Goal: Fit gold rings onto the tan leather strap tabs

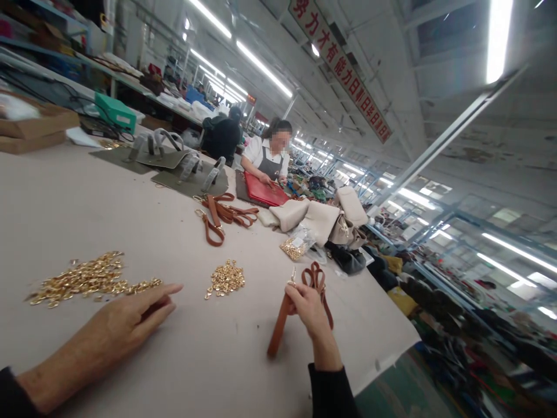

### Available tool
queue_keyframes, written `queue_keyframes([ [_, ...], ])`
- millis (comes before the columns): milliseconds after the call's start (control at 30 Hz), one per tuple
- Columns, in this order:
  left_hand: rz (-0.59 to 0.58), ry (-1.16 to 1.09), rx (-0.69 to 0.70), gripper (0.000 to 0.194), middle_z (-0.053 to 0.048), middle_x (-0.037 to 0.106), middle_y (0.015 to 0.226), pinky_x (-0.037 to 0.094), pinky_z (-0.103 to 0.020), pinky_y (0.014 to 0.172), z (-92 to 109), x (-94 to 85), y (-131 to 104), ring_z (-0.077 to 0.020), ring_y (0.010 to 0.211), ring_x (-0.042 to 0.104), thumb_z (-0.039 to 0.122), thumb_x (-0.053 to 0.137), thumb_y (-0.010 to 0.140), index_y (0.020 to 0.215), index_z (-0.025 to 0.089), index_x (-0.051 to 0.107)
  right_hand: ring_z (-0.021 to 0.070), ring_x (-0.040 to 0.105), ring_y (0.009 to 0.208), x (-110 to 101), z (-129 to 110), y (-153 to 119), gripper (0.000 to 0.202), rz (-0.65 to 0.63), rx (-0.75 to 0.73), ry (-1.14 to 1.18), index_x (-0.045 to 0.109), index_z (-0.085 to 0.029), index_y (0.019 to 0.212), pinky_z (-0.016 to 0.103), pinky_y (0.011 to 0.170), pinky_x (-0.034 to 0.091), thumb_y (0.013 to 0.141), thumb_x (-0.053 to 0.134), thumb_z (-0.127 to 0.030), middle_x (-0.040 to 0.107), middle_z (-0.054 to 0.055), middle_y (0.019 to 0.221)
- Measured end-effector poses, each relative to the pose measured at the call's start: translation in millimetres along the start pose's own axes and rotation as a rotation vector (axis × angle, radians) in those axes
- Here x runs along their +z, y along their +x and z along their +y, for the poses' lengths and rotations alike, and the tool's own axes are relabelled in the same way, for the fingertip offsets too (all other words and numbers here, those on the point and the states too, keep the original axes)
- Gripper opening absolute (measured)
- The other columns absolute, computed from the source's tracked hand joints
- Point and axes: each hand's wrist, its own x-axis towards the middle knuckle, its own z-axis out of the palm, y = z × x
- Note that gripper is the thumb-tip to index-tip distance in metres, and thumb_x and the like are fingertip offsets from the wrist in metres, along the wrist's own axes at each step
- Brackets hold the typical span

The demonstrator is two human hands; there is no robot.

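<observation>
My right hand [307,307] pinches a brown leather strap [279,328] near its metal clasp, and the strap's free end hangs toward me. Just behind that hand, more looped brown straps [317,277] lie on the table. My left hand [126,319] reaches over the table with its index finger stretched out; nothing shows between its fingers. Close beyond it spreads a large pile of small gold metal pieces [87,280]. A smaller gold pile [228,278] lies between my two hands.
Brown straps with gold clasps [215,217] lie farther back. Behind are dark green panels with handles [185,174], a bag of gold pieces [296,247] and pale bags [319,220]. A person [270,157] across the table handles a red item [263,188]. The table edge [391,363] runs at right.
</observation>
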Motion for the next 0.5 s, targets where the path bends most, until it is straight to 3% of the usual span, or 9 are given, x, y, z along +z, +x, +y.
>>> queue_keyframes([
  [100, -0.008, 0.035, -0.005, 0.060, -0.002, 0.064, 0.121, 0.048, -0.036, 0.094, -4, 2.0, 1, -0.0261, 0.112, 0.058, 0.062, 0.035, 0.085, 0.121, 0.023, 0.063, 0.0281, 0.059, 0.078, -26, 26, -4, 0.026, 0.132, 0.025, -0.322, 0.058, -0.015, 0.068, 0.039, 0.074, 0.044, 0.081, 0.052, -0.038, 0.061, 0.012, 0.074],
  [233, 0.001, 0.048, -0.016, 0.059, 0.001, 0.062, 0.123, 0.045, -0.036, 0.099, -19, 8.6, 2, -0.0250, 0.115, 0.057, 0.062, 0.037, 0.084, 0.121, 0.025, 0.064, 0.0354, 0.061, 0.090, -29, 54, -17, 0.015, 0.171, 0.084, -0.569, 0.063, -0.014, 0.089, 0.043, 0.078, 0.041, 0.080, 0.052, -0.021, 0.066, 0.019, 0.095],
  [333, 0.013, 0.056, -0.010, 0.055, 0.004, 0.063, 0.122, 0.045, -0.034, 0.100, -32, 14.6, 3, -0.0235, 0.114, 0.057, 0.062, 0.040, 0.083, 0.119, 0.029, 0.065, 0.0336, 0.063, 0.096, -19, 67, -26, 0.023, 0.174, 0.095, -0.643, 0.062, -0.015, 0.100, 0.039, 0.079, 0.043, 0.080, 0.052, -0.014, 0.066, 0.018, 0.105],
  [500, 0.057, 0.053, 0.032, 0.051, 0.006, 0.067, 0.114, 0.050, -0.030, 0.093, -50, 23.8, 8, -0.0233, 0.106, 0.062, 0.062, 0.044, 0.081, 0.112, 0.031, 0.069, 0.0234, 0.064, 0.096, -15, 68, -24, 0.031, 0.171, 0.030, -0.574, 0.057, -0.016, 0.111, 0.028, 0.083, 0.044, 0.081, 0.053, -0.012, 0.068, 0.009, 0.102],
])
